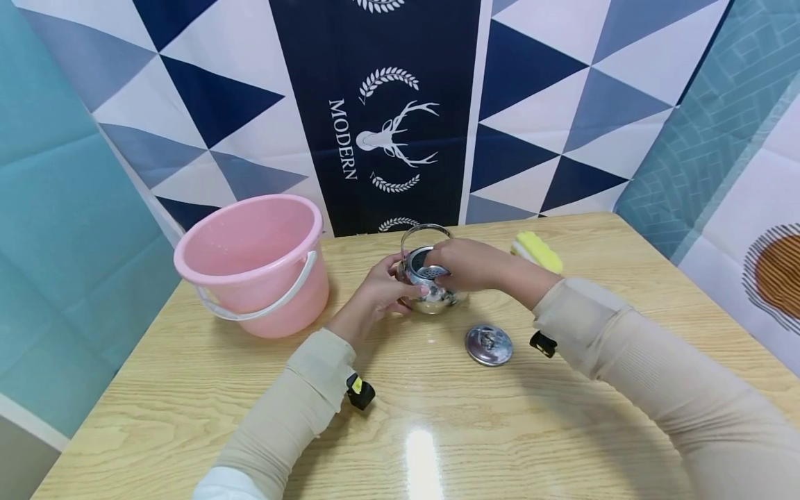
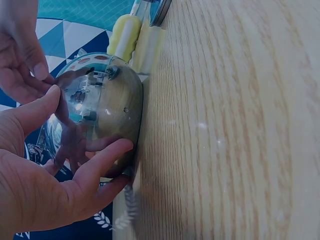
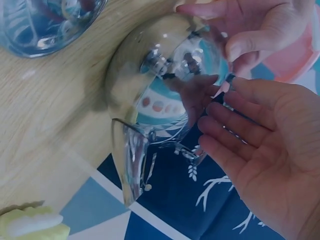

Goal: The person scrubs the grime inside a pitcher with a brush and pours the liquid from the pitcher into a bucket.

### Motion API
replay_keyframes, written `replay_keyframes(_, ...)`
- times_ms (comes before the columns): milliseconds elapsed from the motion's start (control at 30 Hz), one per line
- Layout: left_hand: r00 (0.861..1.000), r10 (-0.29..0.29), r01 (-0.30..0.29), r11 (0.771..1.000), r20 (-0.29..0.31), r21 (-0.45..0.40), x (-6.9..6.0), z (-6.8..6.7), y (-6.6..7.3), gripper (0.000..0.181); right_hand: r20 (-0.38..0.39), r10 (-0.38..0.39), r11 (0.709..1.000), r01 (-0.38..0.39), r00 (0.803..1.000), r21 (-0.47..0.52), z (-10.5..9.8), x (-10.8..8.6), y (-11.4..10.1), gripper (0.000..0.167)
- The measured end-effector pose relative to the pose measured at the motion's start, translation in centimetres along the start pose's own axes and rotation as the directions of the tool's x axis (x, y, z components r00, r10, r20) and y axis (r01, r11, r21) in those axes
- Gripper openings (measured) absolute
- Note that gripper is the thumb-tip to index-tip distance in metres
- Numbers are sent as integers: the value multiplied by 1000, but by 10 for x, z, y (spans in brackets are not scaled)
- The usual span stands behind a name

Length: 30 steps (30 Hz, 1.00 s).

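Note:
A shiny metal teapot [image 1: 435,300] [image 2: 115,110] [image 3: 150,80] stands on the table, its hoop handle [image 1: 428,226] raised and its lid off. My left hand [image 1: 382,285] [image 2: 65,180] [image 3: 265,30] grips the pot's side, fingers spread over the curved wall. At the mouth, a round perforated strainer [image 1: 432,272] sits tilted, with my right hand [image 1: 465,264] [image 2: 22,57] [image 3: 280,135] pinching its edge. The spout [image 3: 131,165] points away from my right hand in the right wrist view. Most of the strainer's underside is hidden.
The metal lid [image 1: 489,345] [image 3: 47,25] lies knob up, nearer me and right of the pot. Behind my right forearm is a yellow and white sponge [image 1: 537,251] [image 2: 125,37] [image 3: 35,225]. A pink bucket [image 1: 281,305] with a white handle stands at the left. Patterned cloth hangs behind the table.

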State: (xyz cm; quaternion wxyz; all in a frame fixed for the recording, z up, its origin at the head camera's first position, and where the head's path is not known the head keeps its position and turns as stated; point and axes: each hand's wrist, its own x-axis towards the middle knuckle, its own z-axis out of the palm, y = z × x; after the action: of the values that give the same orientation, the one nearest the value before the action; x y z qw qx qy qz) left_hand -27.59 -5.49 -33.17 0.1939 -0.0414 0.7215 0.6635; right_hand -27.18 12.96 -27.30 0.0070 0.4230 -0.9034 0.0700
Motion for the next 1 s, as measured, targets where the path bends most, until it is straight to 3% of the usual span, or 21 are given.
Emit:
replay_keyframes(267, 1000, 2, -2, 1000, -3, 6, 1, 1, -1, 87, 73, 8, 1000, -8, 997, 4, 4, 6, 8, 6)
replay_keyframes(633, 1000, -3, 3, 1000, -4, 2, 4, -2, -2, 87, 70, -33, 999, 31, 997, 22, 3, 10, 12, 21)
replay_keyframes(833, 1000, -7, 7, 1000, -2, 2, 5, -2, -2, 86, 77, -65, 998, 63, 995, 24, 0, 12, 13, 16)
replay_keyframes(1000, 1000, -17, 17, 1000, -1, 8, 4, -3, -1, 86, 81, -43, 999, 40, 996, 31, -1, 13, 12, 10)
